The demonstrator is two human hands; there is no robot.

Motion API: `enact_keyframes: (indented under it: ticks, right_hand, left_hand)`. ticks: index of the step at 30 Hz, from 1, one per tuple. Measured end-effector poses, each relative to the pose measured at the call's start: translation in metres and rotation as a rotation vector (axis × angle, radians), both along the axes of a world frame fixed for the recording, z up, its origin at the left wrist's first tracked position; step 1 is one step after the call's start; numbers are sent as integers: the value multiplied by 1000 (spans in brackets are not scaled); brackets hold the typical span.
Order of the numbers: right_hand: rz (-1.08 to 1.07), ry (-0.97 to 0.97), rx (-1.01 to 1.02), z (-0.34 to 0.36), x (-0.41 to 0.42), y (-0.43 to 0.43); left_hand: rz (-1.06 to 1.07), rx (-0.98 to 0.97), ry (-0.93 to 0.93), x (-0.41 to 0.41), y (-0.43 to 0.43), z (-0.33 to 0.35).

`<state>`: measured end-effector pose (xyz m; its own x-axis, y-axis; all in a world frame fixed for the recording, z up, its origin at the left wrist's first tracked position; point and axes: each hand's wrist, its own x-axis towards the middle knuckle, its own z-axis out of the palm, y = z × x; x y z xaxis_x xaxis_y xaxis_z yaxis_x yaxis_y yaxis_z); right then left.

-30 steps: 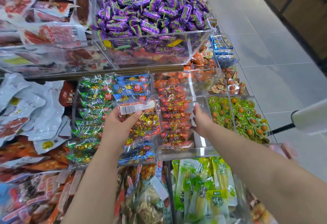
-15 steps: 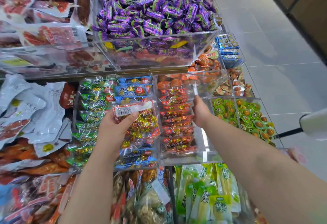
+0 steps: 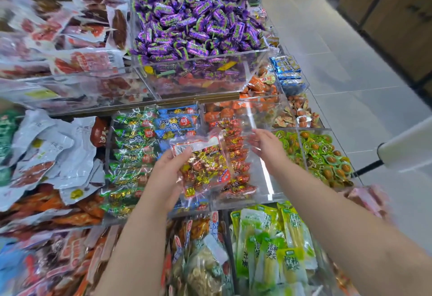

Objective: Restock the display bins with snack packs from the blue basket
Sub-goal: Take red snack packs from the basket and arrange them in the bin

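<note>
Since half a second back the snack pack (image 3: 203, 167) has drifted right: it used to hover over the blue packs (image 3: 177, 120), and now its right edge hangs over the row of red packs (image 3: 238, 153) in the clear acrylic bin (image 3: 266, 179). The right hand (image 3: 268, 148) has slid down too, from pinching the upright acrylic divider (image 3: 251, 118) near its top to sitting at its lower end. It's pretty blurry there, so with the fingers loosely curled I honestly can't tell if it's gripping the divider or just touching it. The left hand (image 3: 167, 176) has the pack by its left edge, thumb on top just under the label and fingers curled underneath. The pack is held up off the shelf, roughly flat, with its long axis running away from the person. The white barcode label end points to the far side and the top edge slants up to the right. It's a floppy see-through plastic pouch, crinkly and shiny, stuffed with little lumpy sweets in red and gold foil. The bin is hard glossy acrylic with straight walls, and the red packs inside are stacked in a neat column. One shelf up sits a heap of purple twist-wrapped candies (image 3: 198, 22).
</note>
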<state>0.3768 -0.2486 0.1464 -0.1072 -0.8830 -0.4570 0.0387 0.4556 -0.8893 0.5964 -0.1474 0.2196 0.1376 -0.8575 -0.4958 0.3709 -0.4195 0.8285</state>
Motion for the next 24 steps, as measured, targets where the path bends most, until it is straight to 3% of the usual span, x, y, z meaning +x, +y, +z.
enact_keyframes:
  ticks: [4, 9, 12, 19, 24]
  right_hand:
    - [27, -244, 2, 34, -7, 70]
    - [56, -322, 398, 32, -44, 160]
    - [-27, -536, 538, 17, -78, 217]
    - [-598, -992, 326, -19, -117, 370]
    - [-790, -975, 201, -19, -155, 462]
  left_hand:
    - [-141, -87, 27, -29, 22, 2]
    - [-415, -198, -24, -67, 54, -1]
    - [-695, -248, -128, -92, 77, -13]
    - [-1307, -221, -260, -181, 163, -48]
    - [-1585, -305, -227, -241, 214, -45]
